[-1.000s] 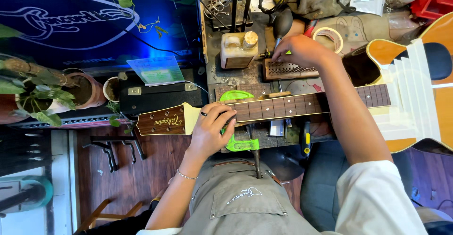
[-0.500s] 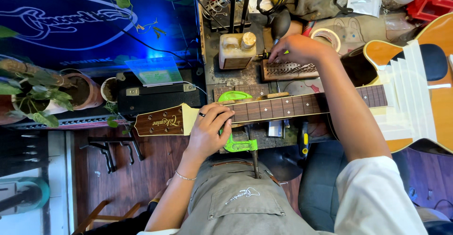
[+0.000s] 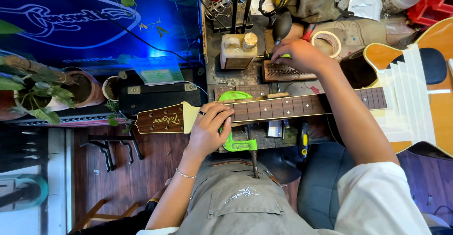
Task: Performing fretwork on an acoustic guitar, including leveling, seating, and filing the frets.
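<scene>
Two hands: both are mine and both are busy, one on the guitar and one at the bench behind it.
Left hand: my left hand (image 3: 210, 129) lies over the guitar neck (image 3: 283, 106) close to the headstock (image 3: 160, 119), with the fingers curled down on the fretboard and the thumb below the neck. It wears a dark ring and a thin bracelet at the wrist.
Right hand: my right hand (image 3: 302, 55) reaches over the neck to the back of the bench. The fingers are pinched together on a small tool with a green and black handle (image 3: 271, 55), just above the wooden block with many small holes (image 3: 285, 71).
Guitar: it lies across the workbench (image 3: 236, 77), headstock to the left and orange body (image 3: 424, 88) to the right. White tape strips (image 3: 406, 98) cover the top of the body beside the end of the fretboard.
Green support: a bright green holder (image 3: 236, 143) sits under the neck near my left hand.
Near the right hand: a square bottle with amber liquid (image 3: 238, 51) stands just left of the tool, and a roll of tape (image 3: 326, 42) lies to the right.
Left side: potted plants (image 3: 42, 88) stand well apart from the bench, below a blue glowing sign (image 3: 94, 18).
</scene>
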